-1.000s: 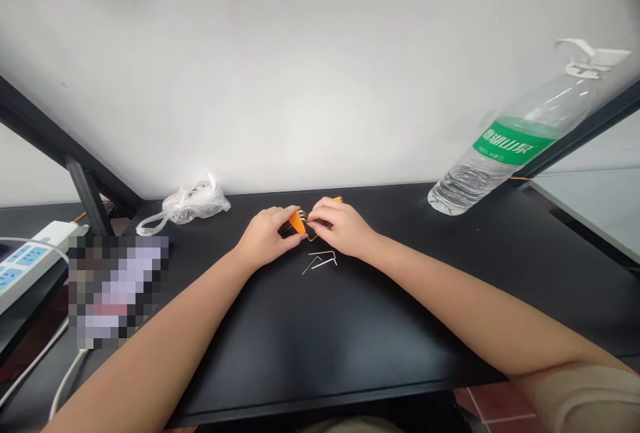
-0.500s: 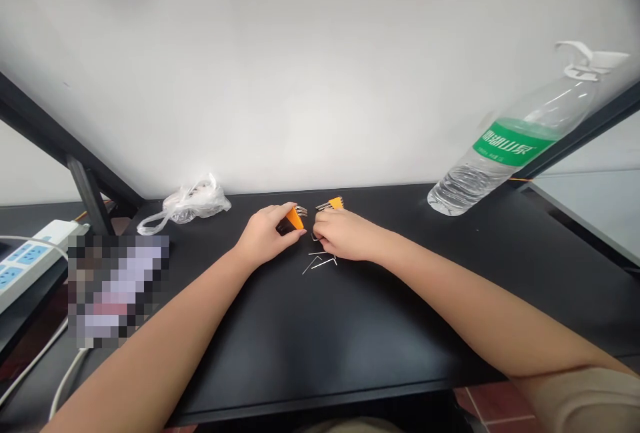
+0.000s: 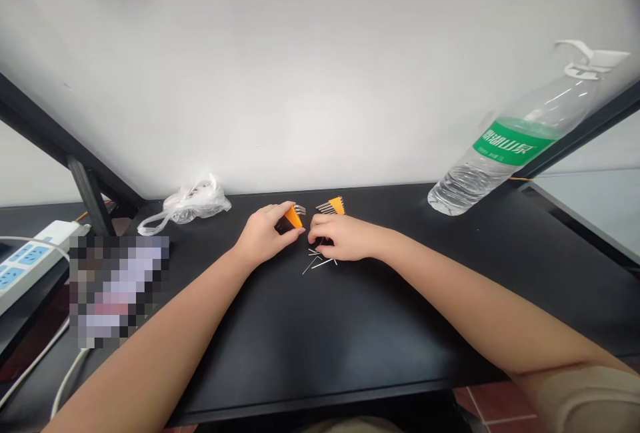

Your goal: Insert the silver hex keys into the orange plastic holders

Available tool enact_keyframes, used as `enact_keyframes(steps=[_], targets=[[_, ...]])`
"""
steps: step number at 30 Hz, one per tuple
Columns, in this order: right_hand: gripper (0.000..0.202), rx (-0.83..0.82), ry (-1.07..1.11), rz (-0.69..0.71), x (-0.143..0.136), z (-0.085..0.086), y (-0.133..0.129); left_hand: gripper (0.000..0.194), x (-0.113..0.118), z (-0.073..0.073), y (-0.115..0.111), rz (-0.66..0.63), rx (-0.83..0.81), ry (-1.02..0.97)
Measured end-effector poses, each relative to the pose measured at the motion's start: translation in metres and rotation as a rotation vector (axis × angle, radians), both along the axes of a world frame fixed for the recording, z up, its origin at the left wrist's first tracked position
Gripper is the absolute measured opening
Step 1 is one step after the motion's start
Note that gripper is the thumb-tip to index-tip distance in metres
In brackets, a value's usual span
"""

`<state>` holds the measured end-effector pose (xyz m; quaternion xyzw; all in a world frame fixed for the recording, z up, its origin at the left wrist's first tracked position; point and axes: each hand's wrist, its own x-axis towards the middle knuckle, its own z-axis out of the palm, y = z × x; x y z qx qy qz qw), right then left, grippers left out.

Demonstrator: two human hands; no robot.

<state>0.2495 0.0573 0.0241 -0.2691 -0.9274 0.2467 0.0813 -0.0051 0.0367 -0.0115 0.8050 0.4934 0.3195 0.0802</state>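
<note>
My left hand [image 3: 265, 234] is closed on an orange hex key holder [image 3: 294, 215], pinched between thumb and fingers, with the ends of several metal keys poking out on its right side. My right hand [image 3: 346, 235] hovers low over the table, thumb and curved fingers apart, with nothing visible between them. Just beyond it lies a second orange holder [image 3: 337, 205] with several hex keys fanned out to the left. Several loose, thin L-shaped hex keys [image 3: 324, 263] lie on the table below my right fingertips, partly covered by the thumb.
The black table [image 3: 310, 339] meets a pale wall. A crumpled clear plastic bag [image 3: 197, 201] lies at the back left, near a blurred-out object [image 3: 123, 289] and a white power strip [image 3: 30, 259] with cables. A large water bottle [image 3: 515, 143] stands at the right.
My right hand has loosened from a pinch, its fingers now apart, and shifted slightly nearer to me, uncovering more of the second orange holder. The left hand stays in place.
</note>
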Motion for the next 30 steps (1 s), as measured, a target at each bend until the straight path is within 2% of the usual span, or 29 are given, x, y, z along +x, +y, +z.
enact_keyframes(steps=[5,9,15,19,22,25,30], targets=[[0.017,0.176,-0.16,0.026,-0.001,0.01,-0.005,0.054,0.001,-0.001,0.0,-0.011,0.022,0.004],[0.019,0.17,-0.173,-0.007,0.005,0.013,-0.003,0.054,0.0,-0.001,0.0,-0.011,0.031,0.002],[0.02,0.206,-0.22,0.032,0.011,0.011,0.0,0.054,0.0,0.0,0.0,-0.027,0.011,0.005],[0.017,0.184,-0.307,-0.032,0.011,0.013,-0.003,0.055,0.0,0.0,0.0,-0.019,-0.007,0.011],[0.014,0.144,-0.253,-0.056,0.017,0.015,0.001,0.055,0.0,0.0,-0.001,-0.025,-0.006,0.001],[0.01,0.185,-0.255,-0.115,0.021,0.014,0.006,0.054,0.0,0.0,-0.001,-0.039,0.004,-0.008],[0.025,0.187,-0.442,-0.205,0.013,0.008,0.0,0.054,0.0,-0.001,-0.001,-0.045,-0.002,-0.016]])
